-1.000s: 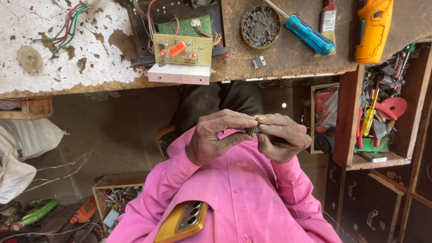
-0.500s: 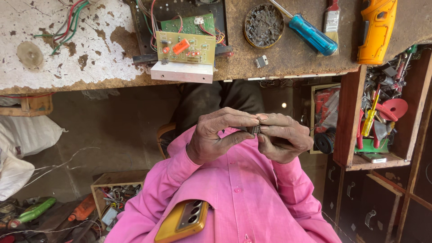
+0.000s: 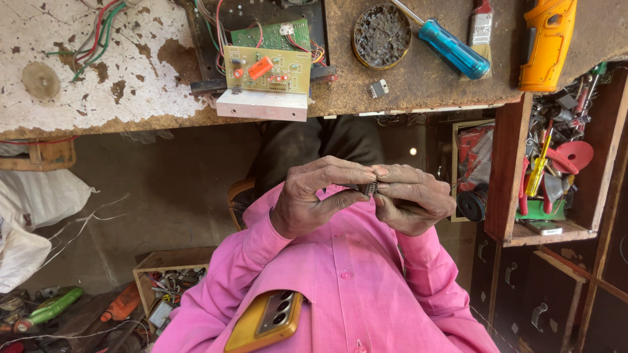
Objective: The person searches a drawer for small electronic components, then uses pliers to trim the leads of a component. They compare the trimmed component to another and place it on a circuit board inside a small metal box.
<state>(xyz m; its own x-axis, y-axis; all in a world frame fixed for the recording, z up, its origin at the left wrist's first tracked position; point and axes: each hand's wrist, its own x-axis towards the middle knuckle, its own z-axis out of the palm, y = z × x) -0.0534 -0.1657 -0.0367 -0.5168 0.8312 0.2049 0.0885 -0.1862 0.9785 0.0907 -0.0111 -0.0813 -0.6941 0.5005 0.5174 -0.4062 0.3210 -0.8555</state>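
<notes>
Grip (both hands [image 3: 366, 199]) around chip [image 3: 370, 189]

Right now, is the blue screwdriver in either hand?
No, the blue screwdriver lies on the workbench, while both hands pinch a small dark chip.

Head camera looks steeply down, close over chest, lap and workbench [image 3: 131, 98].

Two hands [image 3: 314, 199] [image 3: 415, 202], two circuit boards [image 3: 268, 68] [image 3: 271, 34], one blue-handled screwdriver [image 3: 451, 49], one brush [image 3: 481, 23], one round tin [image 3: 381, 36], one phone [image 3: 265, 320].
</notes>
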